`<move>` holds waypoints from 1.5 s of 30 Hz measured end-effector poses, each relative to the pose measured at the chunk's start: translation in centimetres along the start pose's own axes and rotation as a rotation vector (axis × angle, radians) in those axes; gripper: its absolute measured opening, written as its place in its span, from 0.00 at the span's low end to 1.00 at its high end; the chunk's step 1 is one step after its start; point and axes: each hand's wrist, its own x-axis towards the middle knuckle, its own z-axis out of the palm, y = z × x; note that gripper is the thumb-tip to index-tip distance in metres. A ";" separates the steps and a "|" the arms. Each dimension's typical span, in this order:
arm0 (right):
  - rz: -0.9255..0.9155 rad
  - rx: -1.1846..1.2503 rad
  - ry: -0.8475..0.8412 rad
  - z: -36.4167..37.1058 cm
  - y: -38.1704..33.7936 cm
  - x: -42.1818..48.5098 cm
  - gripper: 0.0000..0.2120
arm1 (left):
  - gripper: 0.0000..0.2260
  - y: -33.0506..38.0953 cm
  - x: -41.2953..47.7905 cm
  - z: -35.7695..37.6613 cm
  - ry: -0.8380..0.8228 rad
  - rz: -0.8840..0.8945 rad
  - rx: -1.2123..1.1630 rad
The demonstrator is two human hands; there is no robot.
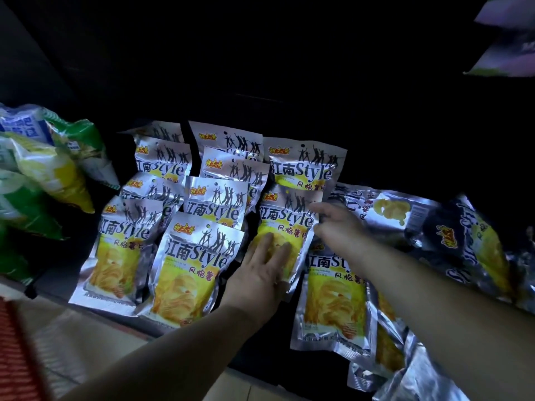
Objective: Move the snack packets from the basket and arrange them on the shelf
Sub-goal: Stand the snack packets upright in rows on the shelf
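Observation:
Several silver and yellow chip packets (199, 256) stand in overlapping rows on a dark shelf (52, 280). My left hand (260, 270) lies flat with straight fingers against the lower part of one upright packet (286, 221) in the third row. My right hand (335, 224) touches that packet's right edge; its fingers look loosely bent, and I cannot tell whether they pinch the edge. More packets of the same kind (333, 296) lie loose and tilted to the right (474, 241). The basket is not in view.
Green, yellow and white snack bags (49, 175) are stacked at the left of the shelf. Purple-toned bags (503, 47) hang or lean at the top right. The shelf's back is dark. A pale floor (86, 348) and a red striped edge (14, 351) show at the lower left.

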 end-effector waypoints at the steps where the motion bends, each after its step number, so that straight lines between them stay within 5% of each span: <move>1: -0.026 0.005 0.001 0.2 -0.1 -0.1 0.28 | 0.31 -0.2 0.0 -0.1 0.011 0.011 0.028; 7: -0.354 -0.160 0.022 0.1 -0.6 -1.3 0.28 | 0.32 0.9 1.2 -1.2 0.111 -0.019 0.022; 15: -0.608 -0.771 0.019 -2.0 -0.8 -2.7 0.35 | 0.33 2.4 1.6 -1.3 0.098 -0.095 -0.027; 22: -0.460 -0.681 -0.065 -3.2 1.3 -2.4 0.36 | 0.38 2.5 2.1 -0.5 -0.061 -0.109 -0.216; 26: -0.477 -0.545 0.092 -2.8 1.5 -2.6 0.25 | 0.39 3.1 2.6 -0.6 -0.123 -0.147 -0.243; 29: -0.310 -0.588 0.057 -2.3 1.9 -2.9 0.17 | 0.34 3.4 2.5 -0.6 -0.036 -0.151 -0.129; 33: -0.074 -0.919 -0.218 -2.8 1.9 -4.5 0.34 | 0.33 2.6 2.1 -1.1 0.015 -0.158 -0.179; 37: -0.033 -1.081 -0.327 -2.8 3.6 -5.2 0.51 | 0.33 1.6 1.2 -1.6 -0.020 -0.139 -0.192; 45: 0.005 -1.110 -0.225 -3.2 4.2 -6.0 0.48 | 0.26 1.3 -0.4 -1.7 0.003 -0.087 -0.167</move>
